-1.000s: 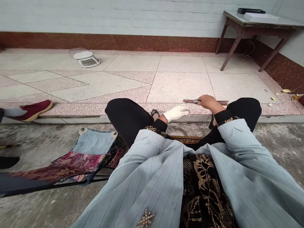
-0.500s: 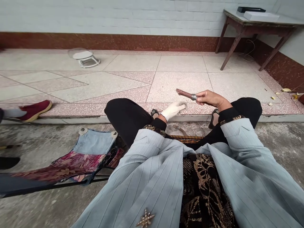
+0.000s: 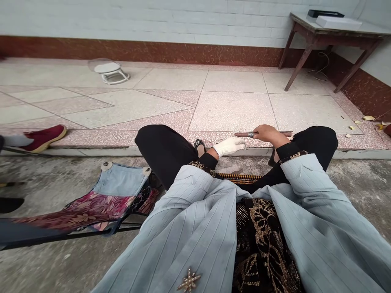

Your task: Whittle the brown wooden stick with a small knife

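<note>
My right hand [image 3: 266, 133] is closed around a brown wooden stick [image 3: 242, 134], which lies nearly level and shows on both sides of the fist. A coil of silvery wire [image 3: 251, 134] is wound round the stick just left of my fingers. My left hand [image 3: 230, 145], in a white knitted glove, is just left of and below the stick, apart from it. Its fingers are stretched forward and loosely apart, with nothing visible in them. Below the glove lies a pale, blurred thing [image 3: 231, 169] whose kind I cannot make out.
Between my knees shows a woven black-and-orange edge [image 3: 240, 178]. A folding chair [image 3: 100, 203] stands at my left, near another person's red shoe [image 3: 45, 138]. Beyond the tiled step [image 3: 232, 110] are a small white stool [image 3: 111, 73] and a wooden table [image 3: 336, 34] with boxes.
My right hand has lowered the stick and turned it level, with its other end now showing on the right. My left hand has moved slightly right and down, its fingers now stretched out.
</note>
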Available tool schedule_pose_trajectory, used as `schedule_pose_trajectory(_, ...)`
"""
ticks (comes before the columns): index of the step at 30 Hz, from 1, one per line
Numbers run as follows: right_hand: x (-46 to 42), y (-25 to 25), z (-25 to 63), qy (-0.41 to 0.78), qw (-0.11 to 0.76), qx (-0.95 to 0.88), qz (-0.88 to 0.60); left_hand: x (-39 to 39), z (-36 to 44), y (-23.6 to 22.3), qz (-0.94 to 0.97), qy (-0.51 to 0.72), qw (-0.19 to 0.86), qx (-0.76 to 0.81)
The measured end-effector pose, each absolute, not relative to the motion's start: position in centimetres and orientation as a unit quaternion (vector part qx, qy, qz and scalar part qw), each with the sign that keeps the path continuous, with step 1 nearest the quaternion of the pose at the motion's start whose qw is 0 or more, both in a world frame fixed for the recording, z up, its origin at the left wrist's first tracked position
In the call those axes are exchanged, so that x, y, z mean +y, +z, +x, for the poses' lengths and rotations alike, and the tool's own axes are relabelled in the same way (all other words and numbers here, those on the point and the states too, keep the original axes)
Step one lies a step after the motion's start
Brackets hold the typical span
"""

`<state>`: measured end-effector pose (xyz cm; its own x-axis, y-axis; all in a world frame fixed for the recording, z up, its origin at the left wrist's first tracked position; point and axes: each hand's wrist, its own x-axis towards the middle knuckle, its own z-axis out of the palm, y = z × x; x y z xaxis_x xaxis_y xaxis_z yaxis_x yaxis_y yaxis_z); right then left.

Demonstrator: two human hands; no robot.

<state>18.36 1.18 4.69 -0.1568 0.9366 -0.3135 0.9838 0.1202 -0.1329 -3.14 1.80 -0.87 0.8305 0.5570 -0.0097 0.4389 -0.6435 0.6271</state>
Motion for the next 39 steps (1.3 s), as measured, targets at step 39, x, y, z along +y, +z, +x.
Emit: schedule_pose_trajectory(39,1.0,4.8,18.7,-0.177,0.144,0.754,0.616,1.9,-3.8,0.5,0.843,0.193,0.395,0.31)
